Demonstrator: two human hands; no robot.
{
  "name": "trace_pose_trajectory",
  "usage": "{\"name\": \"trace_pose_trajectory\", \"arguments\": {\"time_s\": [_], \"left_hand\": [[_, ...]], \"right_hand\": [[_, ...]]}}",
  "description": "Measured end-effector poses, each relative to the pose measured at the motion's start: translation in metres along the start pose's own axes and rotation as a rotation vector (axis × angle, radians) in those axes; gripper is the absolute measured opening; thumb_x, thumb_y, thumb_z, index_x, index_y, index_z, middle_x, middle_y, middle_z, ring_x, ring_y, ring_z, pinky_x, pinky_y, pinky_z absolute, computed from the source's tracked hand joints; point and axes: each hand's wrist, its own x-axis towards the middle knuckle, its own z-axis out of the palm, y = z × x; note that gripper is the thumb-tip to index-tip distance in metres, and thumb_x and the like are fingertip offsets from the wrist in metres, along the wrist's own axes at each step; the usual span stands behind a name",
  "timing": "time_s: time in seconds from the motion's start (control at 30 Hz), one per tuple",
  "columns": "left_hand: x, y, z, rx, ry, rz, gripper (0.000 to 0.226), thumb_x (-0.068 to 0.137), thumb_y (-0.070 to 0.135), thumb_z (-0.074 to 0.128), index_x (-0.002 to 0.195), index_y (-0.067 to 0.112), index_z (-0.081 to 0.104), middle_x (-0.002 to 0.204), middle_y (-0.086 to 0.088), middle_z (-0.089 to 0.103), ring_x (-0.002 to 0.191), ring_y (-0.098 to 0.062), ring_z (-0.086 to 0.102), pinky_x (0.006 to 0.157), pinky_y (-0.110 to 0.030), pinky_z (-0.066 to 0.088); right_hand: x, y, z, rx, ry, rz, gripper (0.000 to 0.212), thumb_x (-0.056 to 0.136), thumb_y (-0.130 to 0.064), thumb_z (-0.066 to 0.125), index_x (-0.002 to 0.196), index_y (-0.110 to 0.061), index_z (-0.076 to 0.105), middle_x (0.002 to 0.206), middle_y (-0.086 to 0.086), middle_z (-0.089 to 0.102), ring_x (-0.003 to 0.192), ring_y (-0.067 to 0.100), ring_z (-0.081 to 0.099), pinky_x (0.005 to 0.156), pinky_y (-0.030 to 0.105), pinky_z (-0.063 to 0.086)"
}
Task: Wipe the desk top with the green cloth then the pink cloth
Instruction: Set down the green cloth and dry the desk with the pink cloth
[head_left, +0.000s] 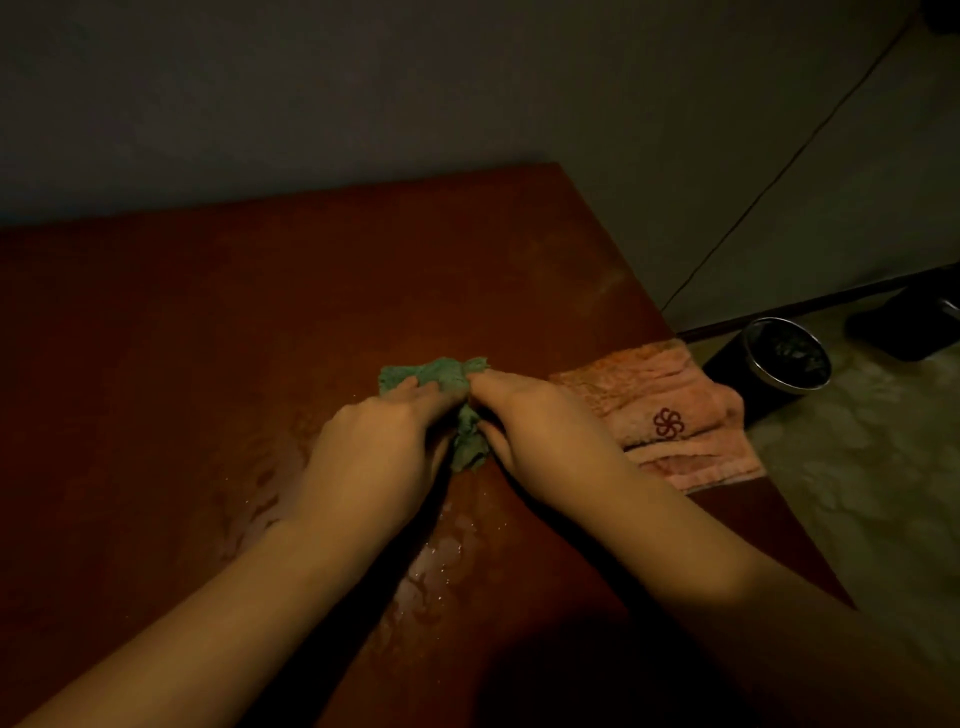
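Both hands are gripping the green cloth (441, 376), which is lying bunched on the red-brown worktop (208, 312). The left hand (374, 441) is curling its fingers (415, 389) over the cloth's left part. The right hand (535, 426) is pinching the right part, and a fold is showing between the hands. The pink cloth (675, 400) is lying flat at the worktop's right edge, just beside the right hand.

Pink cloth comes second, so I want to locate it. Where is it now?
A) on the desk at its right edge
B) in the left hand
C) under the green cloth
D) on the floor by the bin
A: the pink cloth lies on the desk top at its right edge.
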Motion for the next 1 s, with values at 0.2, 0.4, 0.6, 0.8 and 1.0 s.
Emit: {"name": "trace_pose_trajectory", "arguments": {"time_s": [0.2, 0.4, 0.6, 0.8, 1.0], "left_hand": [[0.012, 0.013, 0.003, 0.011, -0.036, -0.124, 0.036, 0.098, 0.033, 0.056, 0.133, 0.032, 0.06, 0.141, 0.002, 0.055, 0.131, -0.021, 0.053, 0.106, -0.047, 0.041], [-0.017, 0.034, 0.012, 0.003, -0.063, -0.124, 0.037, 0.094, 0.03, 0.063, 0.13, 0.022, 0.063, 0.14, -0.006, 0.057, 0.129, -0.027, 0.055, 0.098, -0.046, 0.049], [-0.016, 0.034, 0.017, 0.064, -0.034, -0.026, 0.033, 0.09, 0.031, 0.068, 0.121, 0.02, 0.069, 0.146, -0.003, 0.051, 0.129, -0.029, 0.054, 0.094, -0.043, 0.052], [-0.007, 0.03, 0.022, 0.062, -0.008, 0.044, 0.029, 0.095, 0.032, 0.061, 0.122, 0.024, 0.068, 0.135, 0.001, 0.062, 0.125, -0.03, 0.058, 0.083, -0.044, 0.058], [-0.004, 0.047, 0.031, 0.049, -0.068, 0.151, 0.027, 0.09, 0.03, 0.07, 0.117, 0.027, 0.071, 0.133, -0.001, 0.063, 0.12, -0.033, 0.061, 0.072, -0.045, 0.061]], "right_hand": [[-0.006, 0.034, -0.042, 0.035, -0.134, 0.014, 0.024, 0.092, -0.027, 0.056, 0.116, -0.031, 0.06, 0.118, -0.007, 0.065, 0.106, 0.017, 0.061, 0.087, 0.04, 0.052], [-0.059, 0.089, -0.073, 0.098, -0.304, 0.077, 0.051, 0.083, -0.022, 0.067, 0.133, -0.028, 0.056, 0.141, -0.006, 0.053, 0.13, 0.013, 0.045, 0.106, 0.03, 0.039], [-0.07, 0.106, -0.043, -0.064, -0.084, 0.088, 0.051, 0.082, -0.031, 0.059, 0.133, -0.027, 0.057, 0.144, 0.0, 0.05, 0.135, 0.027, 0.042, 0.109, 0.048, 0.032], [-0.066, 0.105, -0.049, 0.008, 0.133, 0.079, 0.03, 0.087, -0.022, 0.055, 0.114, -0.02, 0.068, 0.111, -0.006, 0.069, 0.103, 0.016, 0.062, 0.088, 0.034, 0.046], [-0.061, 0.105, -0.084, 0.932, 0.251, 0.564, 0.026, 0.094, -0.001, 0.054, 0.115, -0.015, 0.062, 0.098, -0.004, 0.069, 0.088, 0.006, 0.067, 0.075, 0.019, 0.051]]}}
